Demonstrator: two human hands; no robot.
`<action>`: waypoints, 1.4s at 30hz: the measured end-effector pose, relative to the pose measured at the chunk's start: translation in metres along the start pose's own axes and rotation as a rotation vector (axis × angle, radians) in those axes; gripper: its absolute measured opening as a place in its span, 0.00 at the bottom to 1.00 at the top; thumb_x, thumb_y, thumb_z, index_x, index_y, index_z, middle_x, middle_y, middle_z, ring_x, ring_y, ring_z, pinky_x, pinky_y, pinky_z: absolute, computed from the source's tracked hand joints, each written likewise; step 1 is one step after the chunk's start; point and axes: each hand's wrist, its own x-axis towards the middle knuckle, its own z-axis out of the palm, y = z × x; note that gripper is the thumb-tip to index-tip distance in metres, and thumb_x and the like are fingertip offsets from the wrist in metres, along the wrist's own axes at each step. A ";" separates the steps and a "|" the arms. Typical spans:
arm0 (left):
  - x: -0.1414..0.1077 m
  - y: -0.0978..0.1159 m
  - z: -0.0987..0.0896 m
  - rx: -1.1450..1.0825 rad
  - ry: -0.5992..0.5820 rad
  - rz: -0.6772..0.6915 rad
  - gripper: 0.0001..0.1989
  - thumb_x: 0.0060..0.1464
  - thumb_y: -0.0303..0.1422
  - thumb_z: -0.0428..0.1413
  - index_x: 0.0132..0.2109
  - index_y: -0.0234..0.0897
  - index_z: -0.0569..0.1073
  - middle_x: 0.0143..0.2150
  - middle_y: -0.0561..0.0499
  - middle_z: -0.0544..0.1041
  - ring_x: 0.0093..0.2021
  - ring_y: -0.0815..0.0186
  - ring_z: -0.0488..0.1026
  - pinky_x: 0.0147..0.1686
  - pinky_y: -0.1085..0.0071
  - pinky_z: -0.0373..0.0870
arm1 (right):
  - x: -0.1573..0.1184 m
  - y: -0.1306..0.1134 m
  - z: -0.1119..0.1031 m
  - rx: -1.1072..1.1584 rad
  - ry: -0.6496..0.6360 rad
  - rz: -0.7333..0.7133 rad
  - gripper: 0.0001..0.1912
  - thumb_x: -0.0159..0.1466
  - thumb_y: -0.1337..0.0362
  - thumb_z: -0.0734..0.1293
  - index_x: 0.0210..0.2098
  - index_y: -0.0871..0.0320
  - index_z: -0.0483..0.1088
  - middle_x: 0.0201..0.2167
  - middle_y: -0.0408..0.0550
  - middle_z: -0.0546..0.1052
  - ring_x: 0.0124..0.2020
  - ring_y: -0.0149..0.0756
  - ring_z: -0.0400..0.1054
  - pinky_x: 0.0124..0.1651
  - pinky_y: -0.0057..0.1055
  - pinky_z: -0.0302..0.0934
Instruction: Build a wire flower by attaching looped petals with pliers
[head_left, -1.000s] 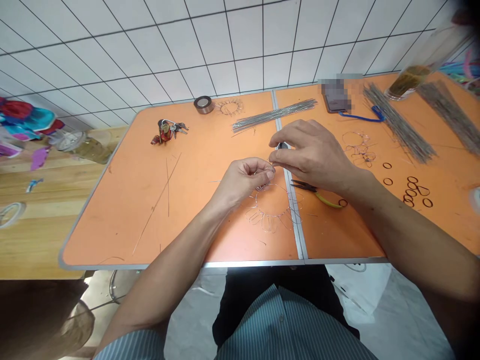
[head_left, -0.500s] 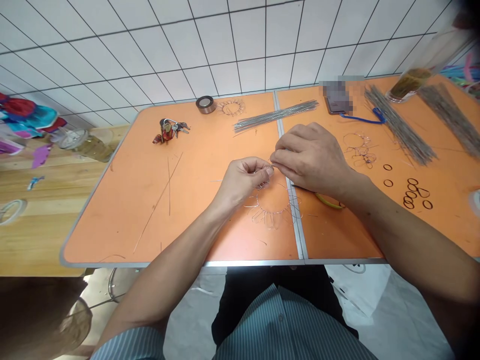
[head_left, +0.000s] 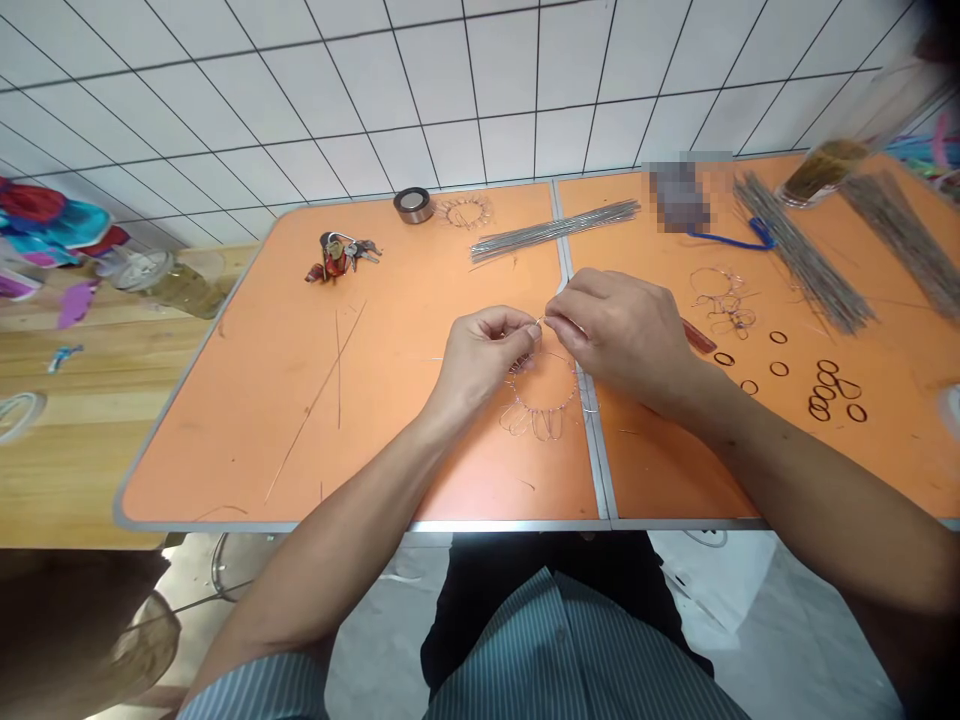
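My left hand (head_left: 480,365) pinches a thin wire ring with looped petals (head_left: 546,409) at its upper left, between thumb and forefinger. The ring hangs just over the orange table, its wire loops fanning out below. Close by on the right, my right hand (head_left: 622,335) has its thumb and fingers pressed together on a bit of wire at the top of the same ring. The fingers hide part of the ring. From behind my right hand sticks out a red strip (head_left: 699,336), mostly covered, whose kind I cannot make out.
Bundles of straight wire (head_left: 555,232) lie at the back and right. A tape roll (head_left: 413,205), keys (head_left: 345,257), another looped wire ring (head_left: 463,212) and tangled wire (head_left: 724,295) are on the table (head_left: 225,400). Several dark small rings (head_left: 826,385) lie at right.
My right hand has shifted slightly down and its fingers have turned. The yellow curved piece under it no longer shows; a red strip and dark rings show beside it. The wire ring has turned a little.
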 end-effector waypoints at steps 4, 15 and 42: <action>0.001 -0.002 0.000 0.005 0.017 0.017 0.07 0.56 0.35 0.69 0.34 0.37 0.83 0.27 0.53 0.79 0.27 0.69 0.74 0.30 0.72 0.70 | 0.003 -0.006 -0.006 0.180 -0.062 0.142 0.13 0.74 0.67 0.66 0.38 0.55 0.82 0.37 0.49 0.84 0.36 0.40 0.72 0.35 0.38 0.49; 0.003 0.008 -0.006 -0.107 -0.130 -0.121 0.16 0.43 0.39 0.79 0.32 0.37 0.83 0.28 0.52 0.80 0.25 0.69 0.76 0.30 0.70 0.72 | 0.018 0.035 -0.023 1.300 -0.646 0.636 0.11 0.59 0.59 0.86 0.35 0.54 0.84 0.31 0.46 0.82 0.30 0.33 0.73 0.36 0.35 0.70; 0.003 0.006 -0.008 -0.111 -0.110 -0.057 0.16 0.56 0.47 0.73 0.36 0.39 0.83 0.29 0.53 0.79 0.28 0.69 0.76 0.33 0.71 0.73 | 0.018 0.023 -0.013 1.221 -0.607 0.515 0.16 0.56 0.55 0.87 0.32 0.52 0.80 0.28 0.42 0.80 0.28 0.32 0.70 0.33 0.33 0.65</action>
